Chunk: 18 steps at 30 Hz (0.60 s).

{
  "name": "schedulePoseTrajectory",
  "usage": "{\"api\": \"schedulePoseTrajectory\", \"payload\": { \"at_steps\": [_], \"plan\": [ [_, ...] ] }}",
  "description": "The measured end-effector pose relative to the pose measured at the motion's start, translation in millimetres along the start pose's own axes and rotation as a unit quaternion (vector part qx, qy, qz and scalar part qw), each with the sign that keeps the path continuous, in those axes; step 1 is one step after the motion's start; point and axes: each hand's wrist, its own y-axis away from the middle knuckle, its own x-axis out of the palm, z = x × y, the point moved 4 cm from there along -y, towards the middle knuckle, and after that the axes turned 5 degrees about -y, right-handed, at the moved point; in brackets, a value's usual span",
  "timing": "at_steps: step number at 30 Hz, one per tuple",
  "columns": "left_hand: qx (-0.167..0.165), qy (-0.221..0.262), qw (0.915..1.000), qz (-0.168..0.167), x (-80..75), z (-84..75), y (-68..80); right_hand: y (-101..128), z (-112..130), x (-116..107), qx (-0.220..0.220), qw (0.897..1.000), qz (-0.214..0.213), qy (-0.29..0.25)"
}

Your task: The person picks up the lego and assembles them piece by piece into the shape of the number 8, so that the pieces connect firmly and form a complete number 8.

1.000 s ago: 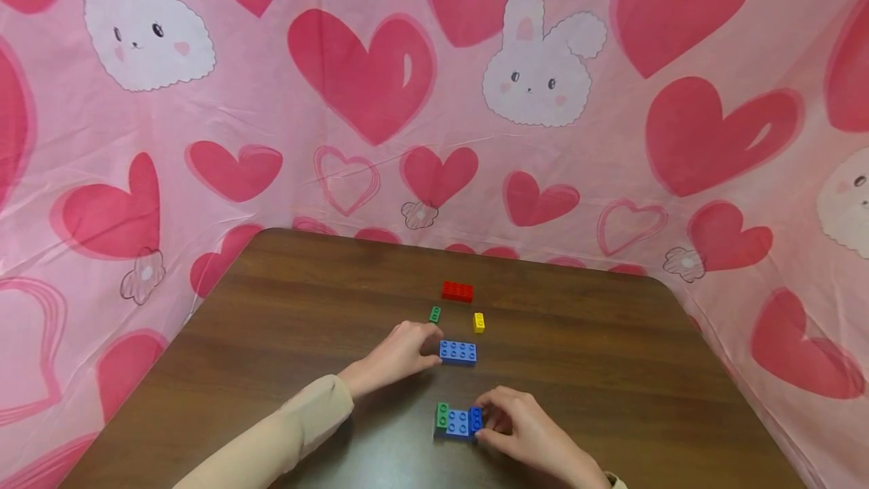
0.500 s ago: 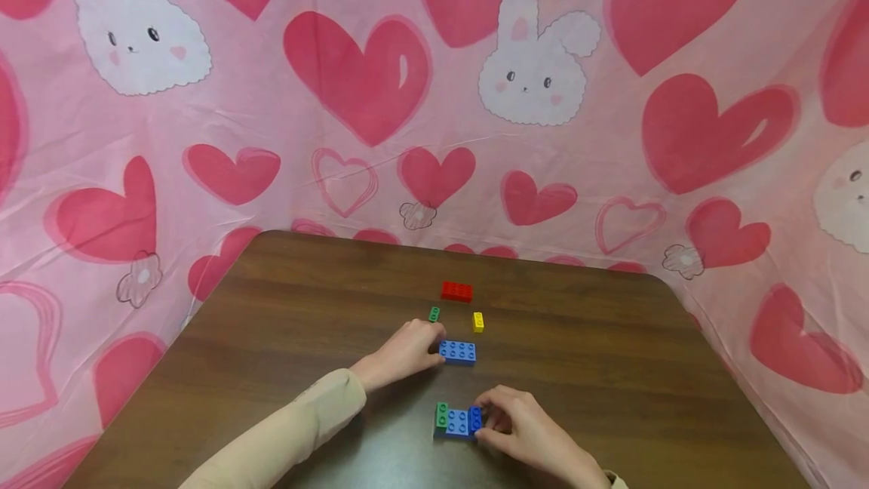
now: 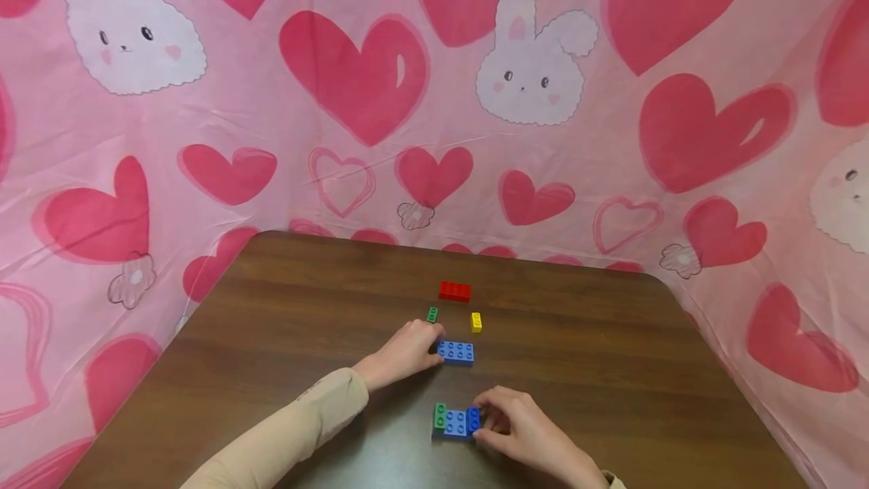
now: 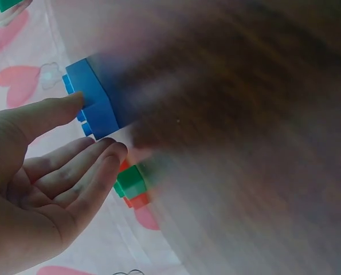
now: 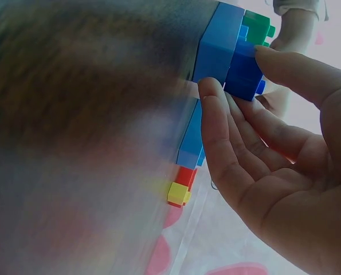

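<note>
In the head view my left hand (image 3: 408,351) pinches the left end of a light blue eight-stud toy building brick (image 3: 456,352), thumb at its near side and fingers at its far side. Closer to me, my right hand (image 3: 526,424) grips the right end of a small assembly. That assembly is a light blue base brick (image 3: 455,422) with a small green brick (image 3: 440,416) on its left end and a small dark blue brick (image 3: 474,419) on its right end. In the right wrist view my thumb presses the dark blue brick (image 5: 243,71), with the fingers on its other side.
Farther back on the brown wooden table (image 3: 577,330) lie a red brick (image 3: 455,291), a small yellow brick (image 3: 476,322) and a small green brick (image 3: 432,315). The small green one is just beyond my left fingers. A pink heart-and-rabbit cloth (image 3: 380,96) hangs around the table.
My left forearm has shifted slightly to the right and the left hand sits a little closer on the light blue brick. My right hand and the assembly have stayed in place.
</note>
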Motion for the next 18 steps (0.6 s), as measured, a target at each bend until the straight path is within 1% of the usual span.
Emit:
{"api": "schedulePoseTrajectory", "payload": {
  "at_steps": [9, 18],
  "plan": [
    [0.003, -0.004, 1.0000, -0.002, 0.9, -1.4, -0.1, -0.2, 0.0, 0.6, 0.000, 1.000, 0.002, -0.001],
    [0.000, -0.007, 1.0000, 0.005, 1.5, -2.5, -1.3, -0.2, -2.1, 0.5, -0.002, 1.000, -0.001, 0.001]
  ]
}}
